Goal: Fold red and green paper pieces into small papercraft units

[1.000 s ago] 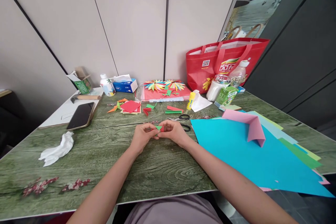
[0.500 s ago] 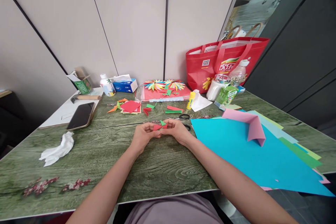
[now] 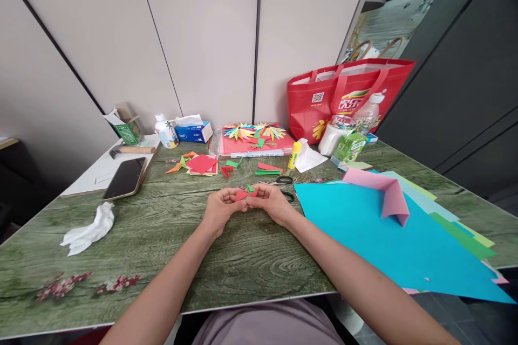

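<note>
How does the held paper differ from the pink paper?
The held paper shows red and green; the pink paper shows one colour. The held paper is small; the pink paper is clearly larger. The held paper is between the left hand and right hand; the pink paper rests untouched on the blue sheet. Both look folded.

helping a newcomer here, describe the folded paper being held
Start at the big blue sheet on the right. Left of its far left corner, the left hand and right hand pinch a small red-and-green folded paper. Unlike the loose red and green pieces beyond, it is held.
</note>
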`<state>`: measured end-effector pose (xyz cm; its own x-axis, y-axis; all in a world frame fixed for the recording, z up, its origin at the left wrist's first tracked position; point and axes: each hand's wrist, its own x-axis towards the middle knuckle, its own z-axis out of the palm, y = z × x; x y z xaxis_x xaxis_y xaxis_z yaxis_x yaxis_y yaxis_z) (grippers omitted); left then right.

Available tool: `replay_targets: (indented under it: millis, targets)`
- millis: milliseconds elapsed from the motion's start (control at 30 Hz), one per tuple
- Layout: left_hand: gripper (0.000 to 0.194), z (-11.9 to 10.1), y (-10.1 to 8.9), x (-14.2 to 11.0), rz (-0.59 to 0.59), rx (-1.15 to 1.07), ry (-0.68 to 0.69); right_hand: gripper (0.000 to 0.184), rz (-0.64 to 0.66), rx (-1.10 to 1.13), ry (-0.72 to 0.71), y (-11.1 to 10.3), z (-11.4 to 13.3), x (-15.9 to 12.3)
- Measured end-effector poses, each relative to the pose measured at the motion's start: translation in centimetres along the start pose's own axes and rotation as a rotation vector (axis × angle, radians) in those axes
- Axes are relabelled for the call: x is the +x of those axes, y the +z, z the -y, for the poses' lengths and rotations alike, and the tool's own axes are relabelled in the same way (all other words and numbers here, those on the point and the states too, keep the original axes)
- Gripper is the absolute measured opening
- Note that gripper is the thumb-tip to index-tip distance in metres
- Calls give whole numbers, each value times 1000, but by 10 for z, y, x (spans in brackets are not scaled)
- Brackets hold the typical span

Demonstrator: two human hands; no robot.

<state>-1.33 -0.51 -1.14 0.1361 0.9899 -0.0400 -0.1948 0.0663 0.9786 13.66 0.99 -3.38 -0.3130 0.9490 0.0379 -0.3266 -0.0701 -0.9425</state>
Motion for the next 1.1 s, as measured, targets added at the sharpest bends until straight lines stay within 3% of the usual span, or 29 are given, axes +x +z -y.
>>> replay_targets:
  millis: [333,500,667,867,1100]
  targets:
    - [30,2,-1,0,135,92,-41,36,-102,-157,-23,-5,4,2]
    - [29,1,-2,1,87,154,-15,33,-108,-277,-126,-3,2,4]
    - [30,-3,0,0,129,132,-5,30,-105,-292,-192,-5,0,4]
    - [31,1,-1,2,14,224,83,30,5,-399,-227,1,-1,-2]
    - [26,3,0,1,60,50,25,38,-6,-426,-268,7,-3,-5]
